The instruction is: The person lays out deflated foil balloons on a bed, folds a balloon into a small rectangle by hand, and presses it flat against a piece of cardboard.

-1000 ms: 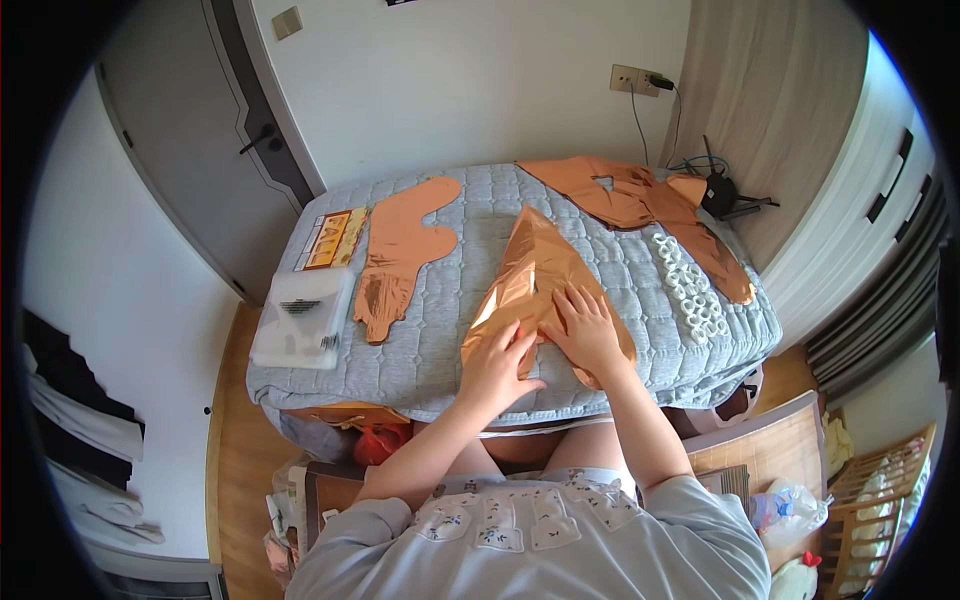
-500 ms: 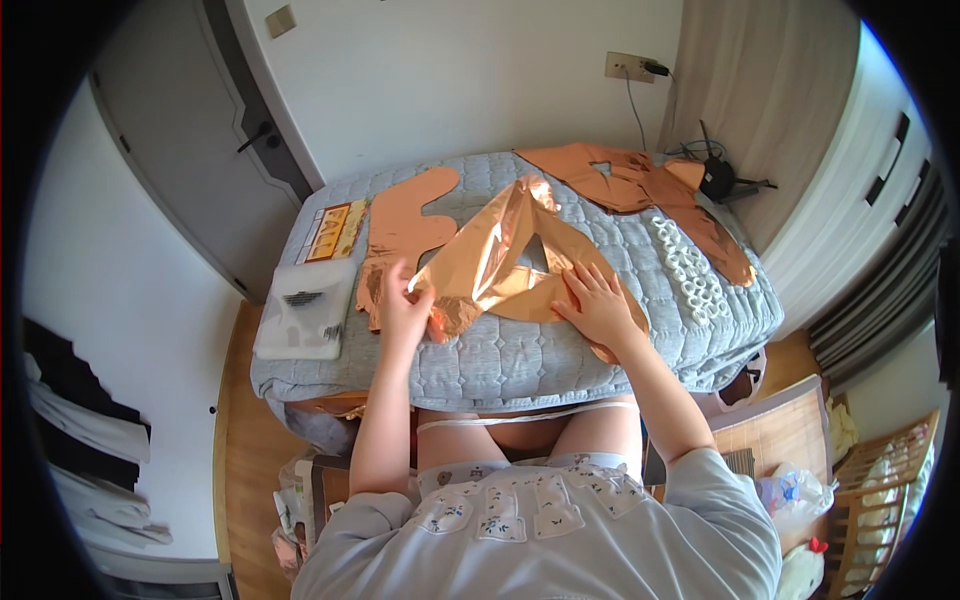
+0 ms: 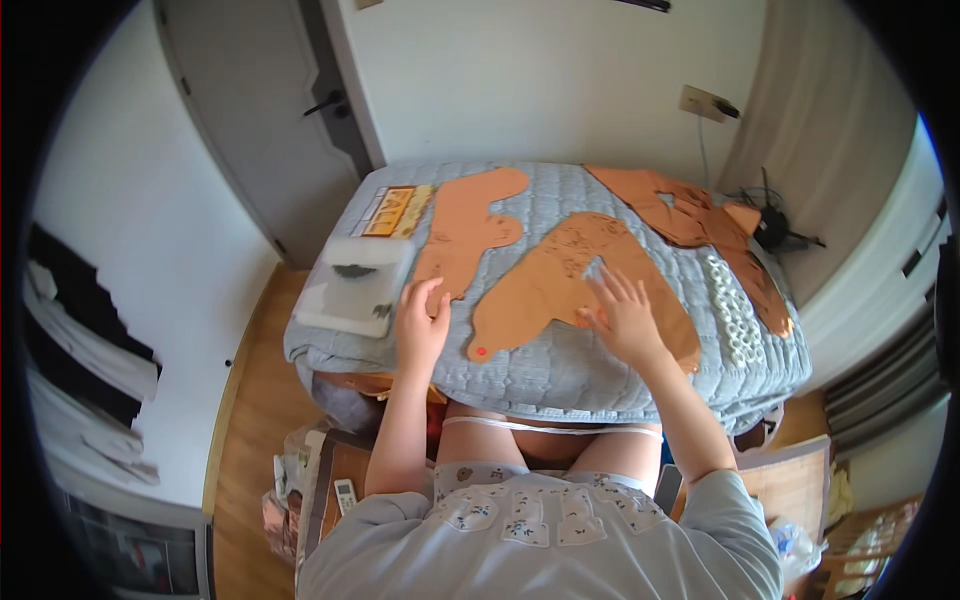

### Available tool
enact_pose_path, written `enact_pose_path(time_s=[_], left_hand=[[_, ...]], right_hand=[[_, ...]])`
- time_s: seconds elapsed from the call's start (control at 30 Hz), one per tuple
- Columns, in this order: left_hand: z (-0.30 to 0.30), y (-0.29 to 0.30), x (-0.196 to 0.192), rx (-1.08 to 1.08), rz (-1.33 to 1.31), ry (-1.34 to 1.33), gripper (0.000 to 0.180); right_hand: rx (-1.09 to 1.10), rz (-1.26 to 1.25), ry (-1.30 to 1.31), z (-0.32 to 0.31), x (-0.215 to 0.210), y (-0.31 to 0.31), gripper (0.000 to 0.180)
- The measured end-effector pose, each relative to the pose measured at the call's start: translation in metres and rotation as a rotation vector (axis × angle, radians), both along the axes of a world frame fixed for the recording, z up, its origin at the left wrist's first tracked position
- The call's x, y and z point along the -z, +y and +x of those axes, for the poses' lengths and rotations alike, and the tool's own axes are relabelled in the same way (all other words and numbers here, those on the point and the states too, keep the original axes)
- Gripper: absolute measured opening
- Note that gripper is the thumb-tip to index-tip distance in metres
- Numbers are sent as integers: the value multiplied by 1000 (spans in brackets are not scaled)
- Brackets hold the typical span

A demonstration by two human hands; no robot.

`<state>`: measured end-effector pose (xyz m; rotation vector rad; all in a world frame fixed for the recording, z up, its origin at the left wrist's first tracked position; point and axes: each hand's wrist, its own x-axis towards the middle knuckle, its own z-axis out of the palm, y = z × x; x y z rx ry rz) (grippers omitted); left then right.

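A flat, uninflated copper foil balloon [image 3: 540, 285] shaped like a letter lies on the grey quilted bed cover [image 3: 510, 385]. It has creases near its top and a red dot at its left foot. My right hand [image 3: 627, 315] is over its right part, fingers spread and nothing in them; whether they touch the foil is unclear. To its left, my left hand [image 3: 422, 325] has its fingers bent and apart, holding nothing. It is nearest the lower end of another flat copper foil balloon [image 3: 462, 230].
A third copper foil piece [image 3: 690, 205] lies at the far right, near a black device with cables [image 3: 775, 225]. White rings [image 3: 735, 315] lie in rows at the right. On the left are a translucent plastic package [image 3: 355, 285] and a yellow printed card [image 3: 398, 211].
The middle foil balloon was lifted and shiny; now it lies flat. My left hand has let go of its left end, and my right hand's fingers have moved off the right leg. The view has shifted.
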<state>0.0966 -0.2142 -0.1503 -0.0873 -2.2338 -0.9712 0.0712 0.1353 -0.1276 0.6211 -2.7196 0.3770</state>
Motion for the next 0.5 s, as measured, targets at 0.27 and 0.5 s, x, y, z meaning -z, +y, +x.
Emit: enact_pose_path(time_s=[0.27,0.5], left_hand=[[10,-3,23,-243,-125,58,68],[15,-2,23,-226,-99,-37,66]], right_hand=[[-581,-282,-86,-33,-5,-191,25],[-574,-123,-352,-54,-2,-238,22]])
